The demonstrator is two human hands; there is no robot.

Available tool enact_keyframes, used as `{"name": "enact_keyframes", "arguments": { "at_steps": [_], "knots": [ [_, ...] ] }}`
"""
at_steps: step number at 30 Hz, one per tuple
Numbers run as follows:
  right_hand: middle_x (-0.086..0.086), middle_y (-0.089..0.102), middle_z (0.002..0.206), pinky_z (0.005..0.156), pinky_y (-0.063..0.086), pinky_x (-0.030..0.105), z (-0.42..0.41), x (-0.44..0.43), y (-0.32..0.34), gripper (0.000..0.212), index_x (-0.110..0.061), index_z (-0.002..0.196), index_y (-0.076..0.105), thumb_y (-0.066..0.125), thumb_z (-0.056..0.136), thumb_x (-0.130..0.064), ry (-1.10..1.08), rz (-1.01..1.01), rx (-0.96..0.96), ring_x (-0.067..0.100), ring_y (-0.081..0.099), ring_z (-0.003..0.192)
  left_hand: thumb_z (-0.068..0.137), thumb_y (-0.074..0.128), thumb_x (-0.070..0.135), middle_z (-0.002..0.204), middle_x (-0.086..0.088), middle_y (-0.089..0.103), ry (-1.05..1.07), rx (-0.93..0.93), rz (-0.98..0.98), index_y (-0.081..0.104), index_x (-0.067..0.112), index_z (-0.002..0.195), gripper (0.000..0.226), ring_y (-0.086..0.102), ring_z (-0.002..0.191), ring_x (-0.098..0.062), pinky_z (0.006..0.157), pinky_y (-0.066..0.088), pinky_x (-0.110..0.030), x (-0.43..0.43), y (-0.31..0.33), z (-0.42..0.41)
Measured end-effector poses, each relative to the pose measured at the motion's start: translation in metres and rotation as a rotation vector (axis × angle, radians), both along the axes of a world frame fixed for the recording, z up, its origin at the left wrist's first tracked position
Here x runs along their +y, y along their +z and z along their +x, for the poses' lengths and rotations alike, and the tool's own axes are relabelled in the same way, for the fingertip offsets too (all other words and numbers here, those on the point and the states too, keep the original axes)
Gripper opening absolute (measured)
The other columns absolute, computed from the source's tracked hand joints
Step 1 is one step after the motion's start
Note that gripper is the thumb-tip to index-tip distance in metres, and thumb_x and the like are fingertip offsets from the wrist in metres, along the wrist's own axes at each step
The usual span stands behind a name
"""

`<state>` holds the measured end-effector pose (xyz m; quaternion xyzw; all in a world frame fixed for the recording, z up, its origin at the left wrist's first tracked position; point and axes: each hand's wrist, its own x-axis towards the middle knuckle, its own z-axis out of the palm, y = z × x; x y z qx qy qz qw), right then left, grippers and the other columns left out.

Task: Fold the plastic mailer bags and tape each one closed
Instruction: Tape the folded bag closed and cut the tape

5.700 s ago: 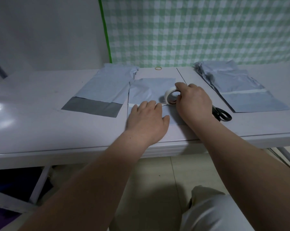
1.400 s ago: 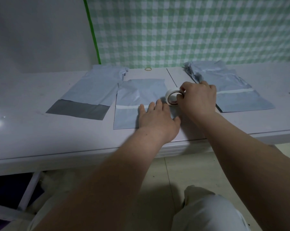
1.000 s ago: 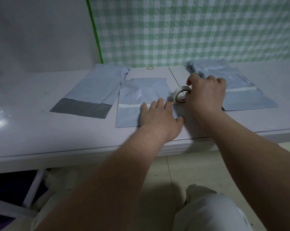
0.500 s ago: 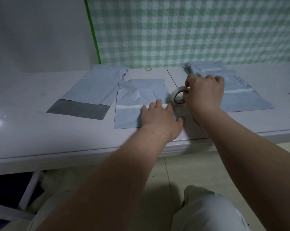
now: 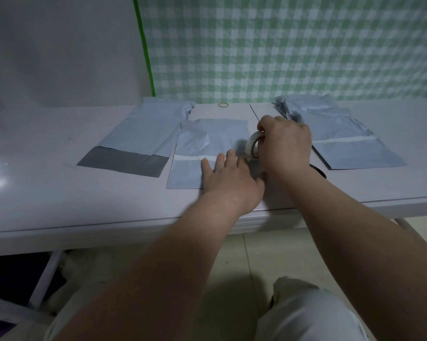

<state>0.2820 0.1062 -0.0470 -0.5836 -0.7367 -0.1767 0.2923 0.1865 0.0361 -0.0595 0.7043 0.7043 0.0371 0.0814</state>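
Observation:
A folded pale blue mailer bag (image 5: 207,141) lies in the middle of the white table (image 5: 60,193), with a strip of white tape (image 5: 190,158) across its fold. My left hand (image 5: 229,178) lies flat on the bag's lower right part, fingers straight, pressing it down. My right hand (image 5: 285,143) grips a roll of white tape (image 5: 254,146), standing on edge at the bag's right side. The tape's end between roll and bag is hidden by my fingers.
An unfolded mailer (image 5: 143,134) with a dark grey flap lies to the left. A pile of taped mailers (image 5: 335,136) lies to the right. Black scissors handles (image 5: 319,169) peek out behind my right wrist. A rubber band (image 5: 223,104) sits by the checked wall.
My right hand with the tape roll has shifted right along the fold, lengthening the tape strip. My left hand followed rightward over the bag and keeps pressing it.

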Motion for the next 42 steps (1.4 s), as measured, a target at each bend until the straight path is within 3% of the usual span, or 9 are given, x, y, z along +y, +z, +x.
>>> {"name": "enact_keyframes", "arguments": {
  "at_steps": [6,12,18,20,23,26,35,39,42],
  "knots": [
    [0.011,0.062,0.099,0.066,0.030,0.032,-0.009,-0.004,0.002,0.032,-0.013,0.107,0.062,0.050,0.081,0.001,0.021,-0.104,0.001,0.034,0.058,0.085,0.096,0.015,0.056,0.159,-0.014,-0.002,0.090,-0.008,-0.075,0.007,0.025,0.152,0.065,-0.004,0.147,-0.032,0.115,-0.004,-0.058,-0.008,0.000,-0.021],
    [0.010,0.062,0.106,0.069,0.040,0.032,-0.009,-0.002,0.003,0.032,-0.016,0.113,0.063,0.052,0.085,-0.007,0.136,-0.201,0.142,0.033,0.058,0.094,0.094,0.044,0.042,0.131,-0.010,0.054,0.099,-0.281,0.122,0.041,0.013,0.136,0.051,0.046,0.125,-0.030,0.106,0.032,-0.042,0.006,0.023,-0.031],
    [0.002,0.069,0.106,0.087,0.049,0.031,0.016,-0.014,0.013,0.027,-0.018,0.107,0.068,0.059,0.082,-0.016,0.135,-0.347,0.355,0.023,0.062,0.099,0.090,0.059,0.031,0.116,-0.012,0.063,0.085,-0.477,0.185,0.058,0.007,0.121,0.040,0.055,0.113,-0.029,0.090,0.042,-0.033,0.029,0.028,-0.028],
    [0.004,0.068,0.110,0.086,0.047,0.030,0.033,-0.018,0.015,0.028,-0.018,0.106,0.069,0.054,0.083,-0.011,0.006,-0.395,0.295,0.025,0.059,0.106,0.090,0.058,0.030,0.094,-0.015,0.063,0.084,-0.476,0.194,0.063,0.010,0.089,0.020,0.056,0.103,-0.031,0.073,0.038,-0.033,0.038,0.021,-0.030],
    [0.011,0.064,0.103,0.078,0.047,0.032,0.052,-0.027,0.018,0.023,-0.014,0.097,0.068,0.052,0.082,-0.009,-0.165,-0.485,0.213,0.032,0.059,0.098,0.092,0.054,0.031,0.059,-0.007,0.036,0.109,-0.447,0.165,0.033,0.015,0.056,0.045,0.043,0.073,-0.032,0.052,0.019,-0.036,0.049,0.019,-0.030],
    [0.012,0.057,0.090,0.069,0.042,0.028,0.058,-0.036,0.019,0.008,-0.014,0.082,0.057,0.053,0.078,-0.008,-0.256,-0.586,0.115,0.032,0.057,0.086,0.090,0.056,0.034,0.058,-0.004,0.034,0.115,-0.421,0.128,0.033,0.013,0.056,0.046,0.039,0.068,-0.026,0.048,0.020,-0.032,0.060,0.021,-0.027],
    [0.009,0.057,0.117,0.074,0.039,0.031,0.053,-0.045,0.032,0.030,-0.010,0.115,0.058,0.050,0.086,-0.005,-0.309,-0.625,-0.053,0.030,0.056,0.109,0.084,0.060,0.040,0.083,-0.009,0.061,0.157,-0.481,0.108,0.059,0.013,0.075,0.029,0.055,0.083,-0.029,0.066,0.034,-0.029,0.073,0.006,-0.022],
    [0.005,0.061,0.099,0.070,0.039,0.027,0.059,-0.045,0.023,0.017,-0.016,0.096,0.057,0.060,0.079,-0.014,-0.234,-0.566,0.174,0.027,0.052,0.089,0.087,0.059,0.028,0.091,-0.022,0.063,0.220,-0.506,0.096,0.066,0.001,0.090,0.029,0.060,0.087,-0.035,0.056,0.030,-0.029,0.081,0.011,-0.021],
    [-0.003,0.056,0.075,0.066,0.044,0.028,0.065,-0.045,0.017,0.017,-0.019,0.087,0.057,0.066,0.073,-0.014,-0.102,-0.602,0.550,0.022,0.056,0.080,0.081,0.060,0.015,0.064,-0.011,0.049,0.271,-0.533,0.116,0.060,0.007,0.073,0.011,0.047,0.064,-0.027,0.049,0.027,-0.027,0.085,0.010,-0.022]
  ]
}}
